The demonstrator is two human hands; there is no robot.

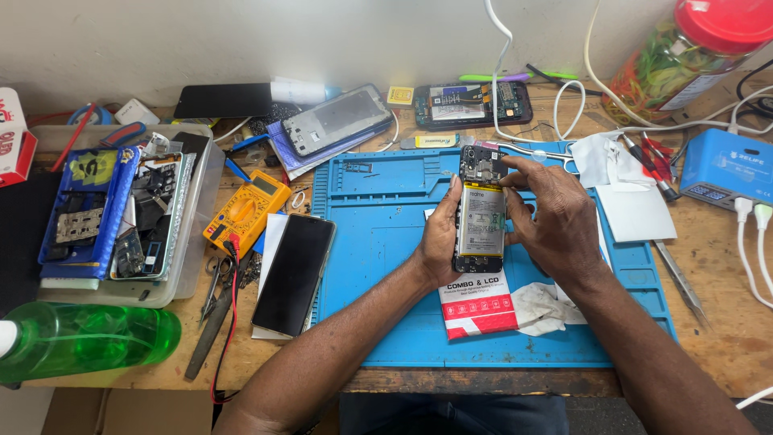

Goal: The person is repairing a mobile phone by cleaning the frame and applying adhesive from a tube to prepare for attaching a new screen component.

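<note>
Gripping one opened phone (481, 211): left hand (439, 238), right hand (555, 221).

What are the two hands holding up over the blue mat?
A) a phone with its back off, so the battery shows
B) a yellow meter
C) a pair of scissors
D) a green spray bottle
A: the left hand and right hand grip an opened phone with its battery showing, above the blue mat; the yellow multimeter and green spray bottle lie untouched to the left.
</note>
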